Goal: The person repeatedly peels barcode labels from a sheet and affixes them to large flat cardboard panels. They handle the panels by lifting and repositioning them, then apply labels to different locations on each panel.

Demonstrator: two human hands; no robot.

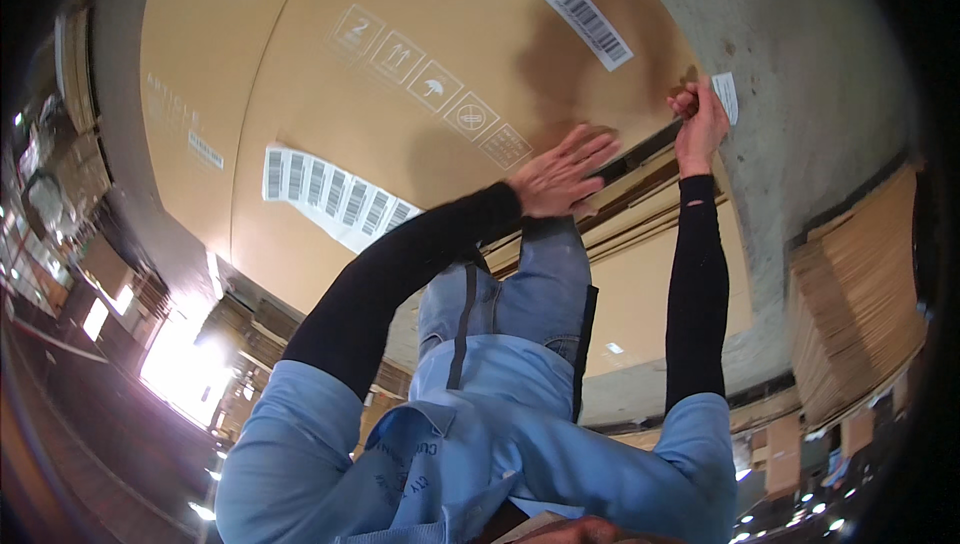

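left hand (556,176) spread flat on cardboard box (400,74), right hand (698,119) pinching white label (726,96) beside box edge

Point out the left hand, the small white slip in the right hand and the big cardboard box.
left hand (556,174): head view, back of the hand.
small white slip (727,96): head view, its middle.
cardboard box (400,4): head view, bare top face.

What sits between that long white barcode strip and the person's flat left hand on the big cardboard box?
In the head view, only bare brown cardboard box face lies between the barcode strip and the left hand.
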